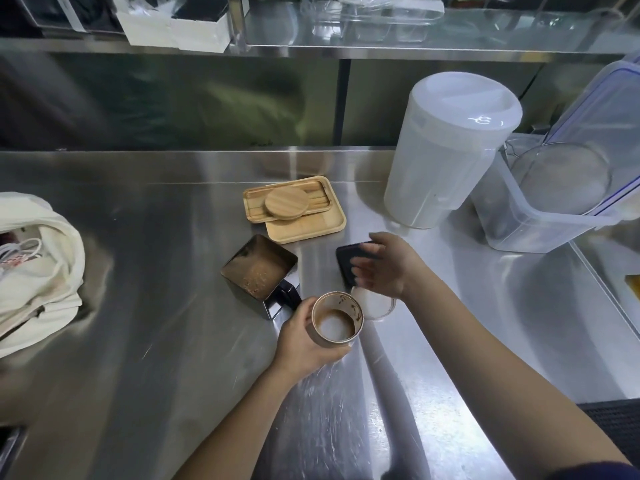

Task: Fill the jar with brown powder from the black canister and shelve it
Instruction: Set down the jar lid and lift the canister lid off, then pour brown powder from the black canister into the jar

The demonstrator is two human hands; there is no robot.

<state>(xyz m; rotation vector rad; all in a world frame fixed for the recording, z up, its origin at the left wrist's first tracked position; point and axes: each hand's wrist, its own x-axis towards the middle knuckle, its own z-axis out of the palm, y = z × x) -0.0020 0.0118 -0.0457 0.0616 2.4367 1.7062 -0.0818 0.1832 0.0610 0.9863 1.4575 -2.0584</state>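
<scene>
Steel counter (138, 237) | left hand (304, 337) grips jar (336, 323) | right hand (384, 265) spread, blurred, over black lid (348, 261)

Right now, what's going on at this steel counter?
A person is partway through refilling a small jar. The left hand holds the open jar, which has brown residue on its walls and little inside. The right hand is over the black lid lying on the counter. The black canister stands open beside the jar with brown powder in it. A round wooden lid rests on wooden trays behind.
</scene>
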